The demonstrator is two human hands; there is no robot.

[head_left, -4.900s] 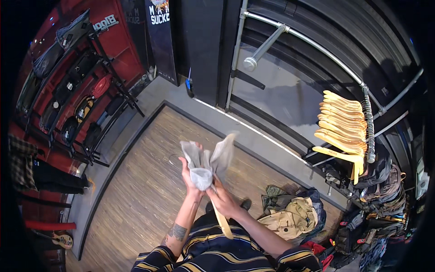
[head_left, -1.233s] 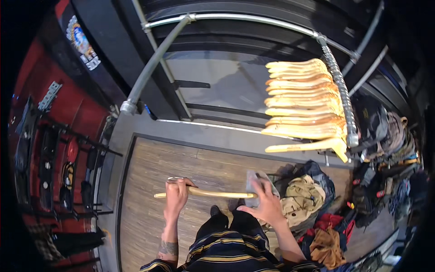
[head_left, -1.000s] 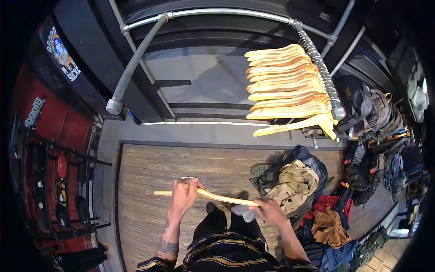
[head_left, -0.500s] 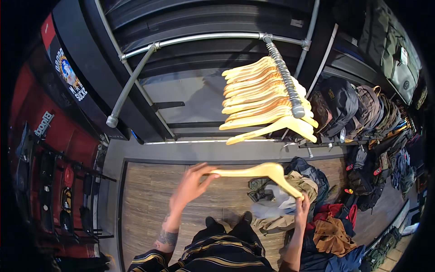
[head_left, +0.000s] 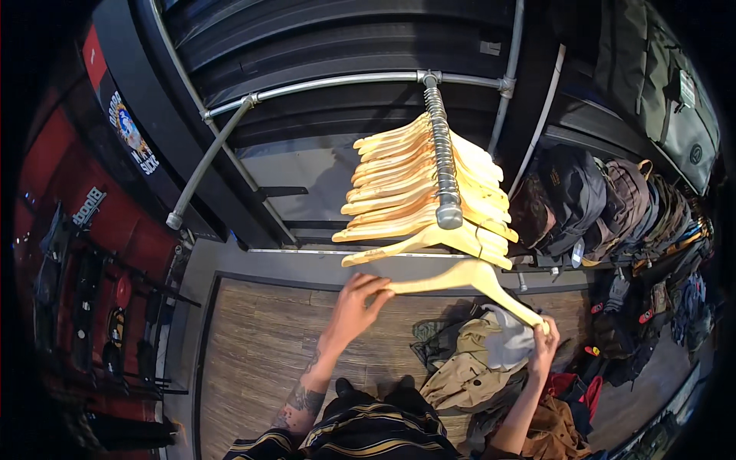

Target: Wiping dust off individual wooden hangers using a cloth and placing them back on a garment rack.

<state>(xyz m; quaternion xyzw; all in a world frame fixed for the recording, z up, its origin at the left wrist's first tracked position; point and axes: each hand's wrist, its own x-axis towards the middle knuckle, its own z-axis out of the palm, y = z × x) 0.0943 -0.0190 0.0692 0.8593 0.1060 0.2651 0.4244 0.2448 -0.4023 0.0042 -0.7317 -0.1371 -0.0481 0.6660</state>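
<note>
A pale wooden clothes hanger [head_left: 464, 274] is stretched between my two hands. My left hand [head_left: 362, 297] pinches its left end, and my right hand [head_left: 544, 343] grips its lower right end. Just beyond it, a row of wooden hangers [head_left: 399, 182] hangs from a metal rail [head_left: 441, 146] that points toward me. The nearest hanger on the rail [head_left: 406, 244] is slightly above the one I hold, and a small gap seems to separate them. Whether the held hanger has its hook cannot be made out.
Heaped clothes, with a tan garment [head_left: 468, 356] and a brown one [head_left: 556, 433], lie on the wooden floor [head_left: 253, 345] by my feet. Backpacks [head_left: 571, 192] hang at the right. A second bare rail arm [head_left: 207, 165] juts out at the left, near a dark accessory rack [head_left: 115, 322].
Both hands have carried the held hanger to the right and slightly nearer the hanging row. The view has shifted, so the rail now appears lower and further left.
</note>
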